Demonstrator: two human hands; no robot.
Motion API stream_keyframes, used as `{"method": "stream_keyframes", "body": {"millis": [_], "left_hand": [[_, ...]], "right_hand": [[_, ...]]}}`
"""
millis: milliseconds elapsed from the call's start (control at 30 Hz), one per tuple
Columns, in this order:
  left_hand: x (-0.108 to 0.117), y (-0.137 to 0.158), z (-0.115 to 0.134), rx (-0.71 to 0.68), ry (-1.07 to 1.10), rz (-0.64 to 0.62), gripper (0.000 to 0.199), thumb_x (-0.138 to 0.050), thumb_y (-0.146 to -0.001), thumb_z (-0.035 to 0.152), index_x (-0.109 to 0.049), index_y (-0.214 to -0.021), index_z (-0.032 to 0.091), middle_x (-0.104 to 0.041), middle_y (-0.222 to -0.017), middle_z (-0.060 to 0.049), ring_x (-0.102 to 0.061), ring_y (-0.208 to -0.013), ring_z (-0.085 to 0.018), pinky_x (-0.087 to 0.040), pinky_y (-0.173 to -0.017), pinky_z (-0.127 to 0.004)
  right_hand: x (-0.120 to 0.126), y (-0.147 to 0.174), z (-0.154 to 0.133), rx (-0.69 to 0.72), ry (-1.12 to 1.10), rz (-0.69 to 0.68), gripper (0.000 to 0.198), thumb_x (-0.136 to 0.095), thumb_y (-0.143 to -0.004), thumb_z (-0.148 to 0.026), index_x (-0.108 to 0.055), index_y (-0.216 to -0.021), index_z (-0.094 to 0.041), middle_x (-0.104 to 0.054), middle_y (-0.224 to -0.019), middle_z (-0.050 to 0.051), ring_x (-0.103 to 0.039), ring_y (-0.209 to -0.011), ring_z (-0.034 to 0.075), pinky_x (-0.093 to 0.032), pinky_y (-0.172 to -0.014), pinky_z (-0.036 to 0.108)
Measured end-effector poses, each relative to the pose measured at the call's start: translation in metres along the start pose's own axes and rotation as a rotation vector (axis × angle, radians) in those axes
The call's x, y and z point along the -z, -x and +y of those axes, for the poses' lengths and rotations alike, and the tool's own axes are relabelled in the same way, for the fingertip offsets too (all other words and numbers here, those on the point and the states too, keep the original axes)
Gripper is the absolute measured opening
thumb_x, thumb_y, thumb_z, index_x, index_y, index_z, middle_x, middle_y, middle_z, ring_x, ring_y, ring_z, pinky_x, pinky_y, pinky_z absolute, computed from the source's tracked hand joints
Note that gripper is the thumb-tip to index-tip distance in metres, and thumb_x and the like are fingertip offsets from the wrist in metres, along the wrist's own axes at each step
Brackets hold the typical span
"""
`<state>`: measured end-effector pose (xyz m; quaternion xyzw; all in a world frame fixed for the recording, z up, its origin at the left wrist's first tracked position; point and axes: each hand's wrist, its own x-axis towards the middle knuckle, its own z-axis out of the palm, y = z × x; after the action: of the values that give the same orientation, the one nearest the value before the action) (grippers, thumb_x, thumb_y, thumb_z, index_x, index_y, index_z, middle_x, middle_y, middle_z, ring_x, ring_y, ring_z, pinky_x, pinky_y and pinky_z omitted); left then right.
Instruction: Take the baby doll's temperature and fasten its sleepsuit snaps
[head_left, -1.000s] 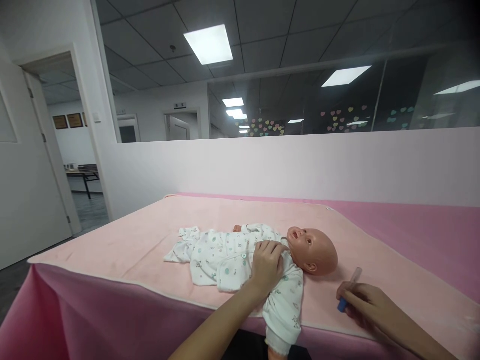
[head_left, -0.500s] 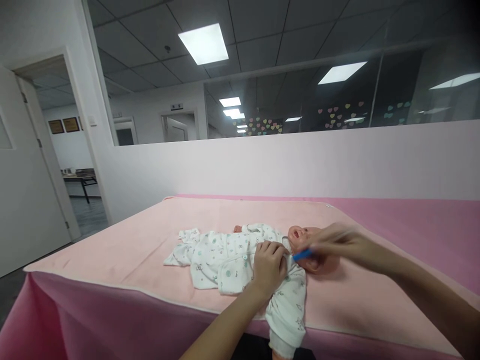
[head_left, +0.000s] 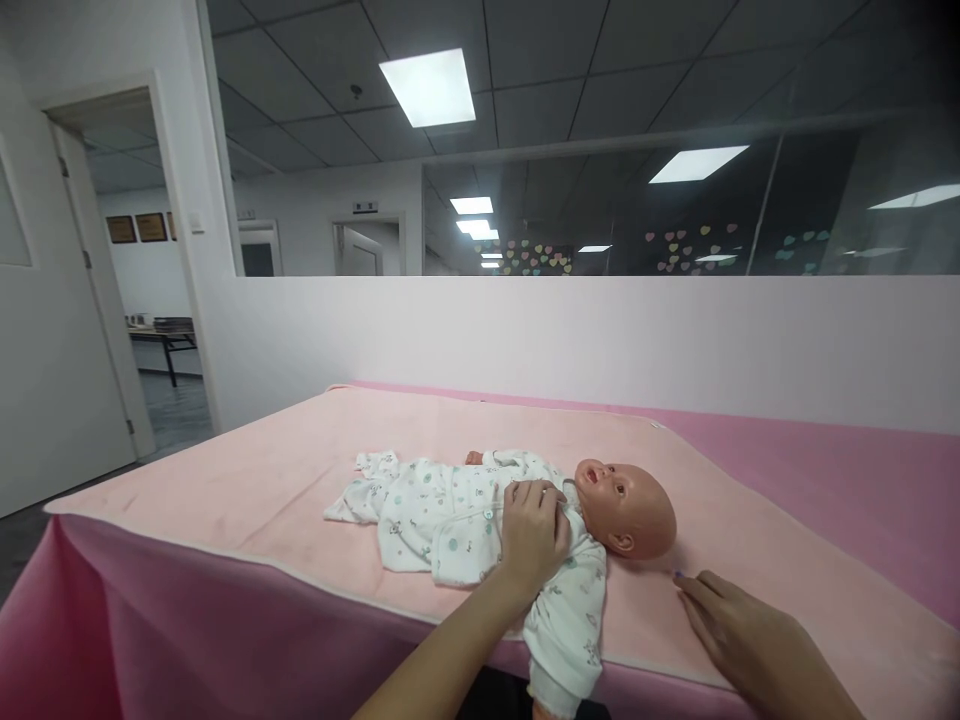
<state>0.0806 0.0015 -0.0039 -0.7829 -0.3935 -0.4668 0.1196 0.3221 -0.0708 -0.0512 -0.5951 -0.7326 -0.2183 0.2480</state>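
Doll [head_left: 457, 520] lies under your curled left hand [head_left: 534, 530], grip unclear, its head [head_left: 634, 508] between both hands; your right hand [head_left: 739, 625] pinches a mostly hidden blue item [head_left: 679, 575]. Head looks hard, slippery; take the softer-looking clothed torso

Baby doll [head_left: 476, 500] on a peach blanket [head_left: 255, 480], beneath it probably a pink-covered table [head_left: 247, 625].
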Motion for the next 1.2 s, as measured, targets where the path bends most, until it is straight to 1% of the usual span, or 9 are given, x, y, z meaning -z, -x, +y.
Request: {"method": "stream_keyframes", "body": {"millis": [133, 333, 467, 567, 700, 800, 900, 1033, 1200], "left_hand": [[-0.003, 0.001, -0.002, -0.002, 0.014, -0.019, 0.012, -0.045, -0.076, 0.012, -0.052, -0.082, 0.019, -0.055, -0.084, -0.003, -0.047, -0.082, -0.017, -0.036, -0.08, -0.034], [-0.005, 0.001, -0.004, -0.025, 0.045, -0.029, 0.012, -0.044, -0.077, 0.01, -0.051, -0.081, 0.019, -0.055, -0.083, -0.002, -0.046, -0.08, -0.016, -0.035, -0.077, -0.033], [-0.005, 0.001, -0.006, -0.048, 0.04, -0.002, 0.012, -0.044, -0.076, 0.009, -0.051, -0.079, 0.018, -0.055, -0.081, -0.002, -0.046, -0.079, -0.016, -0.035, -0.075, -0.032], [-0.005, 0.002, -0.006, -0.059, 0.028, 0.019, 0.013, -0.044, -0.076, 0.008, -0.051, -0.079, 0.018, -0.055, -0.081, -0.002, -0.047, -0.078, -0.016, -0.035, -0.074, -0.032], [-0.003, 0.002, -0.005, -0.059, 0.023, 0.022, 0.013, -0.044, -0.077, 0.009, -0.052, -0.08, 0.019, -0.055, -0.082, -0.002, -0.048, -0.079, -0.016, -0.036, -0.073, -0.031], [-0.001, 0.002, -0.003, -0.021, 0.023, 0.05, 0.015, -0.042, -0.079, 0.01, -0.053, -0.082, 0.02, -0.055, -0.082, -0.002, -0.048, -0.079, -0.016, -0.036, -0.072, -0.031], [-0.001, 0.0, -0.003, 0.059, 0.018, 0.073, 0.014, -0.042, -0.081, 0.012, -0.054, -0.085, 0.02, -0.055, -0.082, -0.002, -0.049, -0.078, -0.016, -0.037, -0.071, -0.031], [-0.004, -0.002, -0.005, 0.195, 0.03, 0.097, 0.01, -0.043, -0.081, 0.013, -0.052, -0.082, 0.018, -0.054, -0.081, -0.003, -0.049, -0.078, -0.017, -0.038, -0.072, -0.032], [-0.006, -0.002, -0.004, 0.244, 0.067, 0.102, 0.012, -0.039, -0.083, 0.013, -0.051, -0.084, 0.018, -0.055, -0.082, -0.003, -0.049, -0.078, -0.017, -0.038, -0.073, -0.032]], "right_hand": [[-0.018, 0.005, 0.005, -0.012, 0.078, -0.023, 0.034, -0.03, -0.085, -0.027, -0.064, -0.084, -0.025, -0.061, -0.075, 0.003, -0.06, -0.06, 0.016, -0.041, -0.046, 0.024], [-0.017, -0.011, -0.009, -0.166, 0.031, -0.143, 0.035, -0.032, -0.08, -0.012, -0.063, -0.093, -0.023, -0.06, -0.081, 0.005, -0.059, -0.064, 0.015, -0.038, -0.051, 0.024], [-0.019, -0.017, -0.019, -0.24, 0.009, -0.185, 0.038, -0.03, -0.078, -0.006, -0.064, -0.088, -0.019, -0.061, -0.087, 0.007, -0.059, -0.066, 0.015, -0.038, -0.053, 0.025], [-0.021, -0.017, -0.025, -0.272, 0.02, -0.121, 0.036, -0.029, -0.079, -0.008, -0.062, -0.089, -0.017, -0.061, -0.095, 0.009, -0.06, -0.072, 0.018, -0.04, -0.056, 0.027], [-0.007, -0.022, -0.045, -0.217, -0.129, 0.026, 0.027, -0.033, -0.083, -0.02, -0.06, -0.088, -0.021, -0.063, -0.085, 0.006, -0.06, -0.073, 0.02, -0.043, -0.06, 0.029], [0.014, -0.043, -0.076, -0.144, -0.337, 0.145, 0.023, -0.036, -0.084, -0.026, -0.058, -0.084, -0.02, -0.062, -0.082, 0.006, -0.059, -0.074, 0.019, -0.045, -0.066, 0.031], [0.022, -0.079, -0.113, -0.051, -0.535, 0.226, 0.019, -0.037, -0.082, -0.02, -0.056, -0.085, -0.019, -0.06, -0.083, 0.006, -0.056, -0.08, 0.018, -0.045, -0.071, 0.03], [0.003, -0.119, -0.144, 0.007, -0.726, 0.314, 0.013, -0.038, -0.079, -0.017, -0.05, -0.074, -0.02, -0.056, -0.074, 0.003, -0.053, -0.072, 0.017, -0.043, -0.066, 0.029], [-0.025, -0.122, -0.141, -0.02, -0.864, 0.378, 0.009, -0.04, -0.078, -0.018, -0.048, -0.078, -0.02, -0.056, -0.075, 0.002, -0.053, -0.071, 0.016, -0.043, -0.067, 0.028]]}}
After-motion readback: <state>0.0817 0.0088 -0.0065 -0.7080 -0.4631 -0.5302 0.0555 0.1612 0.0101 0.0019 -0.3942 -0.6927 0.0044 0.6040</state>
